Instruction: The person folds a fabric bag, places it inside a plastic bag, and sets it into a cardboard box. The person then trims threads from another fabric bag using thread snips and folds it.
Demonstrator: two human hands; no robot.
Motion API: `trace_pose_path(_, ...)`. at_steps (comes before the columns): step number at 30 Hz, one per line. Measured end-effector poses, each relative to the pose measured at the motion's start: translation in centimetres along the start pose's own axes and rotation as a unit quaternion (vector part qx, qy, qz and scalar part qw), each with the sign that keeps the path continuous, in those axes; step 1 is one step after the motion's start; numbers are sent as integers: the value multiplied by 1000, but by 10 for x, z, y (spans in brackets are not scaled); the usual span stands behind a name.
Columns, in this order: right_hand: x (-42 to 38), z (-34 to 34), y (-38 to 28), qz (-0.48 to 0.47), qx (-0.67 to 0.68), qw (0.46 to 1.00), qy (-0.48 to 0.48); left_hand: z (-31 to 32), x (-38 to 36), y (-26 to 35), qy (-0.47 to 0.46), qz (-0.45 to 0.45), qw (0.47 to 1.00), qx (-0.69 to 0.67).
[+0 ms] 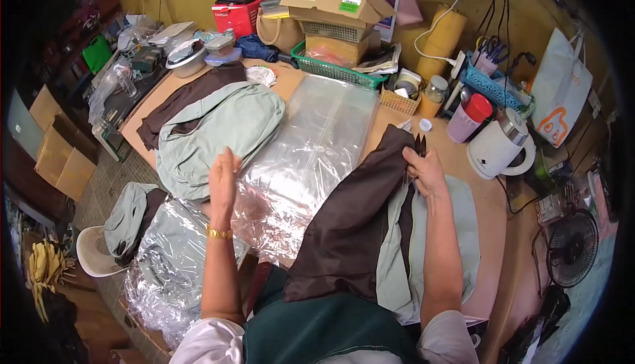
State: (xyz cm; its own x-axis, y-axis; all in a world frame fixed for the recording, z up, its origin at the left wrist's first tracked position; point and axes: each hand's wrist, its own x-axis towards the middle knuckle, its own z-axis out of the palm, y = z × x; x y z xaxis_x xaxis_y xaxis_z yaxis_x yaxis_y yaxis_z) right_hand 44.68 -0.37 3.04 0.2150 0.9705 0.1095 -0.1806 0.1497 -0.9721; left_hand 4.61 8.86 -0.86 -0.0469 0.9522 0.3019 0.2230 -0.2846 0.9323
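Observation:
A brown and pale green garment (360,231) lies on the table in front of me. My right hand (424,171) grips its far brown edge, with small dark scissors (420,144) sticking up from the same hand. My left hand (223,180) is raised with flat fingers over the edge of a stack of clear plastic bags (311,145), next to a folded pale green garment (215,132). It holds nothing that I can see.
A white kettle (497,144), a red-lidded cup (468,118), jars and a green basket (334,67) with boxes crowd the far table edge. Bagged garments (169,265) pile at the lower left. A small fan (572,248) stands at the right.

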Motion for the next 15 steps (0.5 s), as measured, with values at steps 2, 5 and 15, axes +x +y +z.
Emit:
trace_pose_path(2,-6,3,1,-1,43,999,0,20,-24,14,-84,57,995,-18)
trace_pose_path(5,-11,4,-2,-8,35,999,-5,41,-88,75,-333,-81,939,18)
trace_pose_path(15,56,31,-189,-228,-14,972,46,-63,-54,97,-134,-42,972,-188)
